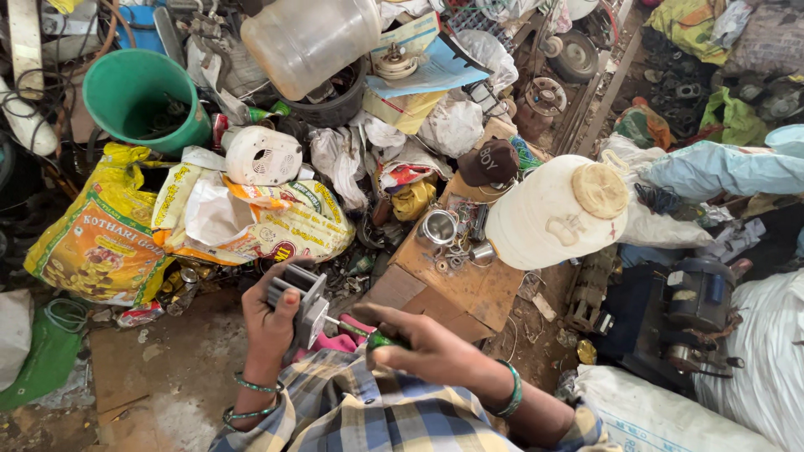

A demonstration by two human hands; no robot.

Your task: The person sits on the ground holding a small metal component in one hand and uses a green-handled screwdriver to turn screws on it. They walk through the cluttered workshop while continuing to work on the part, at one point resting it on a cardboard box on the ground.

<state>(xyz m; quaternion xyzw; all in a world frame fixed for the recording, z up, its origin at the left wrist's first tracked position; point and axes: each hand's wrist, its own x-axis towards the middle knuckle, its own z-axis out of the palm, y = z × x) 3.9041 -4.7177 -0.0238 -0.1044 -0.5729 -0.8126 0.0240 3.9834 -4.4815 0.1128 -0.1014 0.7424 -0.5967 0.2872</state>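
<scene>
Head view: left hand (270, 322) grips a small grey finned motor part (297, 301), fingers closed around it, held above the lap over a pink cloth (339, 339). Right hand (423, 347) is clenched on a green-handled screwdriver (373, 336), tip at the part. White plastic jug (553, 213) lies on the wooden board (469, 285) beyond.

The dirt floor (167, 368) is covered with clutter. A yellow sack (100, 243), a green bucket (142, 96), a wooden board (469, 285) and a white canister (553, 213) are supported on it.
</scene>
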